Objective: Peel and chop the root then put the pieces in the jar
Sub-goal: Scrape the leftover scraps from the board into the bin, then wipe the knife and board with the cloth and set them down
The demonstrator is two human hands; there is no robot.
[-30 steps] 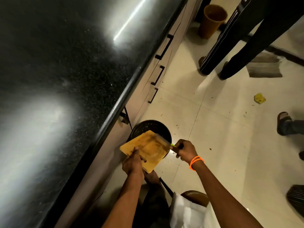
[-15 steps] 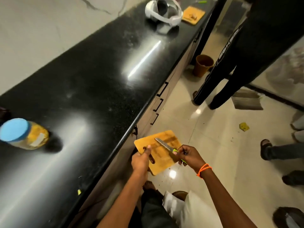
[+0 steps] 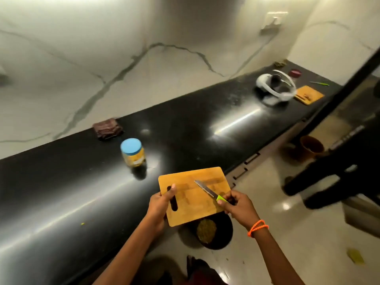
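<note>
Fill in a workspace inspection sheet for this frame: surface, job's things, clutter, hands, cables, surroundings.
Surface: black counter, glossy.
Job's things: blue-lidded jar upright, closed; cutting board; knife over the board.
Clutter: second board, white headset, dark folded cloth.
Hands: left hand grips the board; right hand holds the knife.
Cables: nothing seen.
Surroundings: black bin below the board, brown bucket on the floor.

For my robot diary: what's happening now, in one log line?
left hand: holds cutting board | right hand: holds knife | jar: lidded, on counter
</note>
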